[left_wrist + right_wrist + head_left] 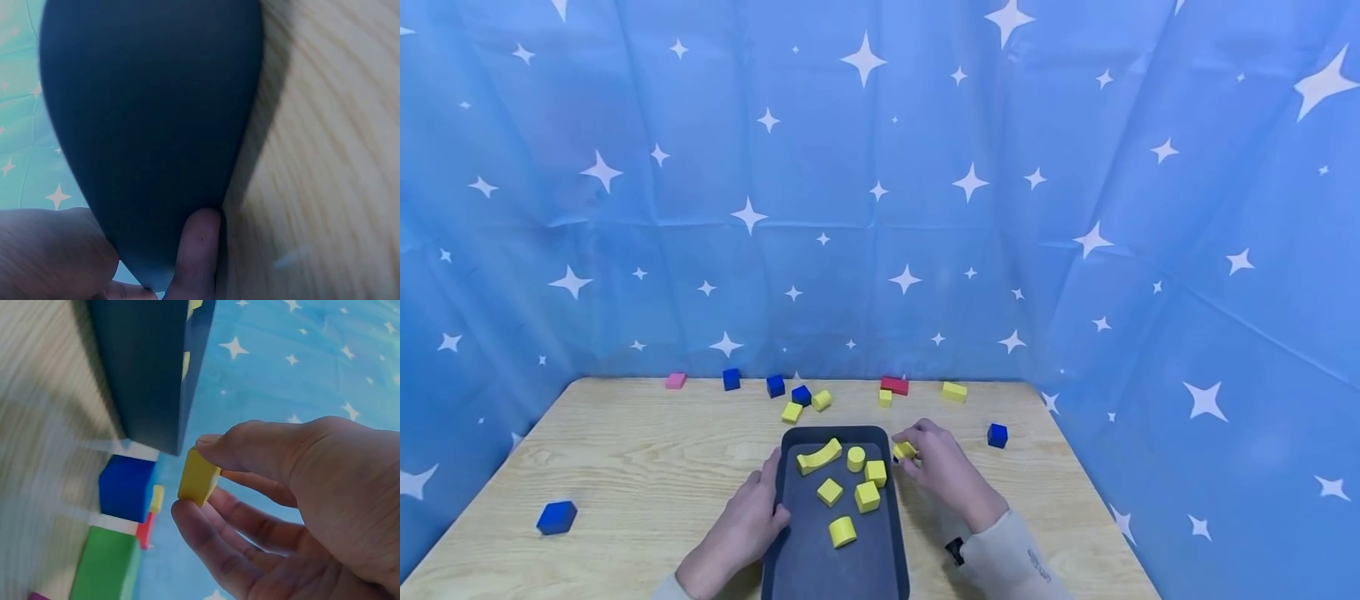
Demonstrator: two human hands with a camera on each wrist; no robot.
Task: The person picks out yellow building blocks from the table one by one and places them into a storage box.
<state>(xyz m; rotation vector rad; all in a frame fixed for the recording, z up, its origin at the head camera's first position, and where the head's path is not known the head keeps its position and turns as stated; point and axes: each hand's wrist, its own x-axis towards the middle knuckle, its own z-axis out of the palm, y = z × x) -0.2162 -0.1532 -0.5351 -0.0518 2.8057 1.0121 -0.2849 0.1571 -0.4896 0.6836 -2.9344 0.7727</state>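
Note:
A dark grey tray (820, 575) holds several yellow blocks, among them a curved piece (820, 457), a cylinder (856, 458) and a cube (867, 497). My left hand (741, 521) grips the tray's left side, thumb over the rim; the left wrist view shows a finger (199, 250) against the outer wall. Just beyond the tray's right rim, my right hand (943, 467) pinches a small yellow block (200, 476) between thumb and fingertips, held above the table. Below it, a blue cube (127, 487) sits near the tray's corner, mostly hidden in the head view.
Along the table's far edge lie blue blocks (732, 379), a pink block (676, 381), a red block (894, 385) and yellow blocks (954, 392). One blue cube (557, 517) is at left, another (997, 435) at right. A green block (105, 565) shows in the right wrist view.

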